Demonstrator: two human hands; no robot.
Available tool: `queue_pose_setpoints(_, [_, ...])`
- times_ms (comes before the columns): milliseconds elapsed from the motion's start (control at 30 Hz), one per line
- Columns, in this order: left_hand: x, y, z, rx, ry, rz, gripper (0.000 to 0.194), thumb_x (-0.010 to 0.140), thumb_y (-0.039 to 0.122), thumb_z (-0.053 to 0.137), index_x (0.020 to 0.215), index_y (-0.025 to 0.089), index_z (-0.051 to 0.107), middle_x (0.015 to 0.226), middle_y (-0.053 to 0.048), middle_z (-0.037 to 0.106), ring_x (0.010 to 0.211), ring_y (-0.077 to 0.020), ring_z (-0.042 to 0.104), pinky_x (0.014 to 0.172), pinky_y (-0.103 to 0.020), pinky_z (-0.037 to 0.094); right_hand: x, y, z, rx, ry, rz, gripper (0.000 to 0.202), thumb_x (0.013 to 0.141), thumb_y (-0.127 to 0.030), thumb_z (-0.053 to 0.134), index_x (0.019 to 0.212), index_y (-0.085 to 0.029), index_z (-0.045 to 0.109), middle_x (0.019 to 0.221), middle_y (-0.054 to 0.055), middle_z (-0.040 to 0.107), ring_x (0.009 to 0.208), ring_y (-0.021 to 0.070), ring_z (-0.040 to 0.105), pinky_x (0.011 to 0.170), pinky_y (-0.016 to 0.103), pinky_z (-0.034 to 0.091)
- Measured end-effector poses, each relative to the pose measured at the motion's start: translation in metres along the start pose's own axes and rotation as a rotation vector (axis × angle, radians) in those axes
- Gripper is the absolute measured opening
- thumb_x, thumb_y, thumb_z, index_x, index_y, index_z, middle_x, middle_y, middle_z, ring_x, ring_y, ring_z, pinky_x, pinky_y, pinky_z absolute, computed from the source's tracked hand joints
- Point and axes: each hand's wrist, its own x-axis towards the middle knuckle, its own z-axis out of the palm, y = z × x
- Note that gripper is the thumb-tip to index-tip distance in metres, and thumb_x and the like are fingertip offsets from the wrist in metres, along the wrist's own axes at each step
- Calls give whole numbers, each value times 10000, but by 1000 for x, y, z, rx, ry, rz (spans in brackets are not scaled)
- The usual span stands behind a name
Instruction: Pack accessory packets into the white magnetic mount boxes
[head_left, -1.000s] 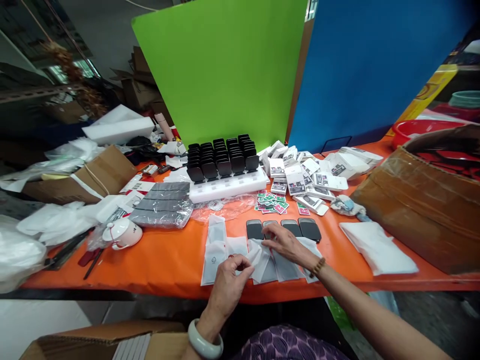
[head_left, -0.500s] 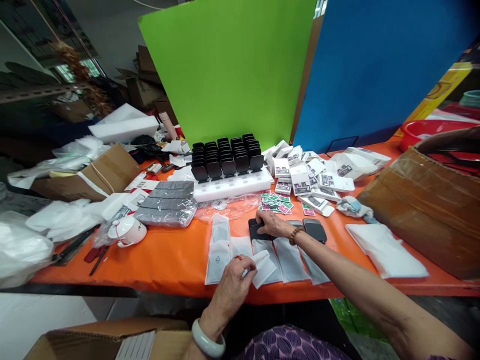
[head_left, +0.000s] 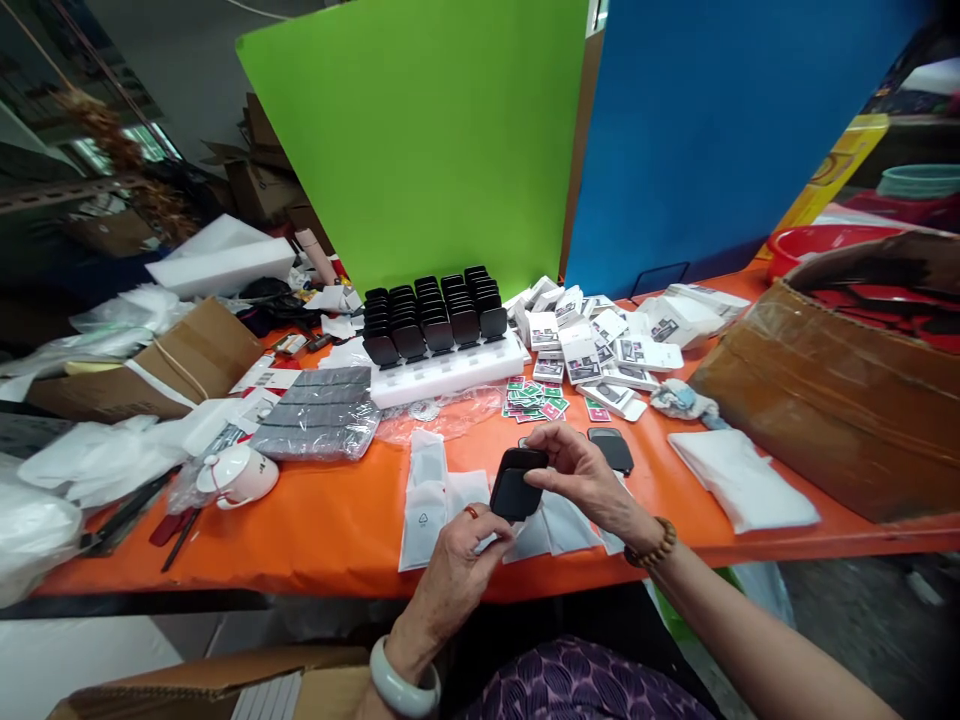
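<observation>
A black flat device (head_left: 517, 484) is pinched upright between the thumb and fingers of my right hand (head_left: 581, 480), above the white sleeves. My left hand (head_left: 461, 560) is closed at the device's lower left corner; what its fingertips pinch is mostly hidden. White translucent sleeves (head_left: 423, 515) lie in a row on the orange table (head_left: 322, 520), partly under my hands. Another dark device (head_left: 611, 450) rests on the table beyond my right wrist.
Rows of black devices (head_left: 435, 320) stand on white foam (head_left: 450, 375). White boxes (head_left: 581, 352) and small cards (head_left: 534, 400) lie to their right. A white cup (head_left: 238, 475) stands left; a large carton (head_left: 810, 390) stands right.
My right hand has lifted the black device off the table and brought it toward my left hand. The white sleeve at my left fingers is now mostly hidden. The view has shifted slightly.
</observation>
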Motion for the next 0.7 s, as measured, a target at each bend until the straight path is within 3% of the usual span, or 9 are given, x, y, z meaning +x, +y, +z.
queue_pose_setpoints(133, [-3, 7, 4, -75, 17, -27, 103, 835, 213, 584, 755, 204, 649, 867, -37, 657, 826, -169, 571, 778, -261, 406, -16, 6, -8, -23, 18, -11, 291, 728, -321, 762, 943, -252, 578, 947, 11, 572, 909, 173, 569, 840, 324, 482])
queue_pose_setpoints(267, [-3, 11, 11, -200, 41, -80, 118, 825, 269, 611, 733, 195, 623, 867, -40, 643, 832, -178, 562, 785, -274, 411, -24, -1, -11, -147, -111, 18, 213, 793, -278, 695, 972, -241, 586, 938, 4, 565, 874, 157, 551, 807, 297, 470])
queue_pose_setpoints(367, [-3, 10, 21, -301, 74, -126, 144, 800, 296, 644, 718, 188, 596, 768, -10, 588, 734, -148, 519, 697, -248, 411, -27, -7, -10, -145, -168, 90, 210, 793, -269, 688, 964, -228, 572, 915, -2, 563, 839, 147, 544, 758, 277, 462])
queue_pose_setpoints(567, [-3, 8, 34, -514, 267, -204, 204, 740, 306, 707, 677, 178, 560, 635, 51, 482, 613, -92, 426, 584, -193, 373, -45, -5, -16, -138, 13, 106, 268, 800, -316, 687, 1012, -240, 542, 927, 5, 549, 811, 147, 537, 735, 283, 454])
queue_pose_setpoints(700, [0, 9, 35, -570, 318, -192, 205, 722, 288, 727, 668, 173, 567, 635, 57, 487, 607, -81, 433, 586, -179, 377, -63, -3, -17, -248, 4, 47, 175, 823, -329, 676, 910, -223, 568, 889, 14, 544, 850, 169, 513, 794, 304, 419])
